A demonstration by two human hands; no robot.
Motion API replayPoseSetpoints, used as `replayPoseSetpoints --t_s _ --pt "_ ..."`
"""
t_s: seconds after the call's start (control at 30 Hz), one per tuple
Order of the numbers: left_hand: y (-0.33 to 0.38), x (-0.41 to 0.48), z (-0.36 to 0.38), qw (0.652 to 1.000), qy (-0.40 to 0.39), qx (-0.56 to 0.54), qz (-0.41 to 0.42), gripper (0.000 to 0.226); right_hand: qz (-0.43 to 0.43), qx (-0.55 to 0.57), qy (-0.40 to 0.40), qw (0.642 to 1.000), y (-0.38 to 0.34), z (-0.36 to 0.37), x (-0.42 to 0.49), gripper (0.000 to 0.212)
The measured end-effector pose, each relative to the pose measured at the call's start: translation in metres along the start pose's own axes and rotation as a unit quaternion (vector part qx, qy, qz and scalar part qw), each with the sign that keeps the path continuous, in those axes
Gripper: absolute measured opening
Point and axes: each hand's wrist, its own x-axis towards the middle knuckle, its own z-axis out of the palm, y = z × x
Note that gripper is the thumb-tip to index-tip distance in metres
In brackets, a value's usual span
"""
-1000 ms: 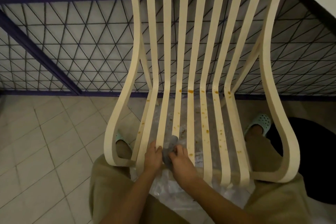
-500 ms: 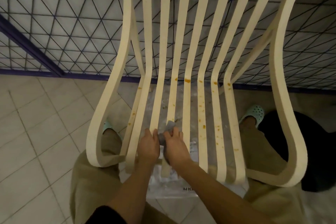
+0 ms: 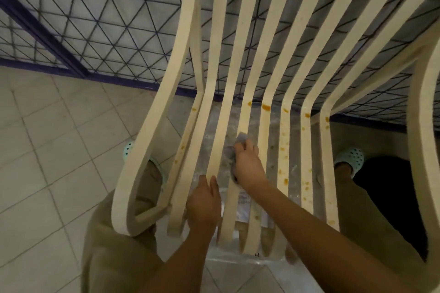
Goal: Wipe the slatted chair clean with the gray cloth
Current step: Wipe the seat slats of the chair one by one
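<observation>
Chair [image 3: 152, 140]: cream slats, rigid, smooth curved surfaces. It looks light enough to shift under a push, so brace it at the front edge. Left hand [image 3: 204, 202] rests on a seat slat there; can't tell if the fingers wrap it. Right hand [image 3: 247, 164] grips the cloth [image 3: 241, 137], soft and bunched, pressed on a middle slat. Orange stains [image 3: 266, 107] dot the slats further right.

Narrow gaps between chair slats [image 3: 283, 140], curved armrests [image 3: 152, 140] closing both sides, mesh railing [image 3: 107, 19] just behind
</observation>
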Motion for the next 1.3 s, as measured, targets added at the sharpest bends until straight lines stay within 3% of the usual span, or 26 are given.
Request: replayPoseSetpoints --t_s 0.3,0.63,0.83,0.93,1.13,1.3 --pt "0.005 -0.001 -0.005 1.0 -0.008 -0.011 -0.009 0.041 0.009 -0.003 0.016 1.0 0.0 -0.01 0.013 0.048" --pt "0.005 0.0 -0.006 1.0 -0.003 -0.011 0.015 0.037 -0.014 0.025 0.0 1.0 -0.009 0.024 -0.069 0.042" --pt "0.004 0.0 -0.009 0.999 -0.038 -0.017 -0.006 0.035 -0.018 0.057 -0.016 0.998 -0.016 0.041 -0.112 0.045" --pt "0.004 -0.001 -0.012 0.997 -0.045 -0.069 0.0 0.036 -0.017 0.065 -0.03 0.997 -0.016 0.047 -0.125 0.044" --pt "0.006 0.0 -0.011 0.999 -0.026 0.024 0.028 0.036 -0.01 0.096 -0.013 0.995 -0.017 0.042 -0.12 0.042" --pt "-0.002 -0.001 -0.005 0.999 -0.02 -0.047 -0.002 0.025 -0.005 0.109 0.013 0.994 -0.014 0.035 -0.096 0.037"
